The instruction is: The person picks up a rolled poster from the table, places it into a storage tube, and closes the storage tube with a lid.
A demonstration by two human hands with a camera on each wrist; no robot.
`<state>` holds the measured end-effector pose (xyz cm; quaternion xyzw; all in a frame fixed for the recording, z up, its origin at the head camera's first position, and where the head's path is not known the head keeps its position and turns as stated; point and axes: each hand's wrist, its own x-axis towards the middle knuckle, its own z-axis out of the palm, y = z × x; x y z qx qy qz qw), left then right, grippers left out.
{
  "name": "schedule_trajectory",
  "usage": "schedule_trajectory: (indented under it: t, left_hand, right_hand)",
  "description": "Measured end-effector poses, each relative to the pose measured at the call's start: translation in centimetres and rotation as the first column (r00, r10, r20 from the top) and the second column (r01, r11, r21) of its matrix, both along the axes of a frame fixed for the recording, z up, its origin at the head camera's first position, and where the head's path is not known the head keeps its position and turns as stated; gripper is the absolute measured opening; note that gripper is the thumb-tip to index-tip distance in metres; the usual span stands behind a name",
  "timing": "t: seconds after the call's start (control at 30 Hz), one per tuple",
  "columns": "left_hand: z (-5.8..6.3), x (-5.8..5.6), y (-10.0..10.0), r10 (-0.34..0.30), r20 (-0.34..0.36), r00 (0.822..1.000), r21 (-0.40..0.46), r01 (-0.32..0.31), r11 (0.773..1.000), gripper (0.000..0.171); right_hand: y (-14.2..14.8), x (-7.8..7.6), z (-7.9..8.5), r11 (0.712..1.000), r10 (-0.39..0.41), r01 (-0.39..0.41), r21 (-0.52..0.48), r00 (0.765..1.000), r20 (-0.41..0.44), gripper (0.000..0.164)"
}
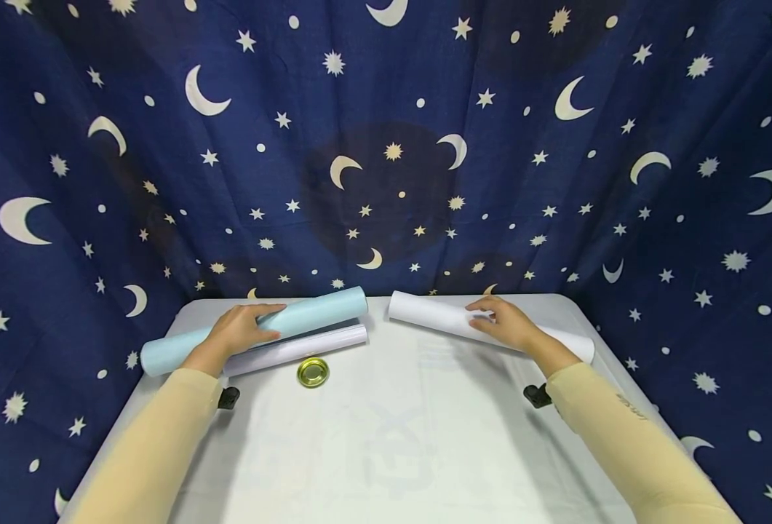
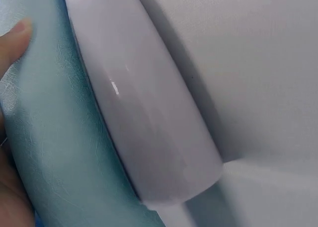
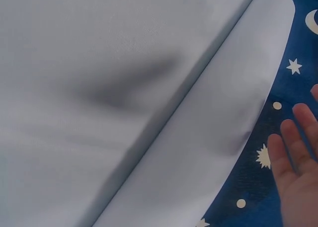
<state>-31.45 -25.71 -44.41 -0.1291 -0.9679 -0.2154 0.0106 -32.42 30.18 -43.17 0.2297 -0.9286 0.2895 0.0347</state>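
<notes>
My left hand [image 1: 236, 331] grips a light blue roll [image 1: 320, 311] from above at the back left, thumb on its near side and fingers over the far side. In the left wrist view the thumb [image 2: 17, 40] presses on the textured blue roll. Close along its near side lies a thinner, glossy pale lilac roll [image 1: 294, 351]. At the back right, my right hand [image 1: 506, 324] is over a white roll [image 1: 425, 311]. Its fingers [image 3: 300, 150] are spread, loosely straight, along the far side of that roll in the right wrist view, with a gap between.
A small round gold dish [image 1: 313, 372] lies in front of the lilac roll. The white table [image 1: 333, 451] has its back edge just behind the rolls. A dark blue curtain [image 1: 386, 87] with moons and stars stands round the back and sides.
</notes>
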Motion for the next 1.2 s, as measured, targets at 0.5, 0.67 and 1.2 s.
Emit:
schedule_trajectory:
  t: [0.5,0.67,1.2]
  left_hand:
    - [-1.2,-0.7,0.3,0.032,0.111,0.993,0.046,-0.037,0.998,0.069]
    - [-1.9,-0.7,0.4,0.045,0.141,0.989,0.046,-0.052,0.998,0.068]
    - [-2.7,-0.5,0.2,0.017,0.112,0.994,0.046,-0.022,0.999,0.067]
  right_hand:
    - [0.8,0.1,-0.9,1.0,-0.015,0.016,0.025,0.999,-0.036,0.033]
    - [1.0,0.2,-0.8,0.999,-0.035,0.036,0.038,0.999,-0.028,0.034]
    - [1.3,-1.1,-2.1,0.992,-0.121,0.122,0.041,0.993,-0.003,0.041]
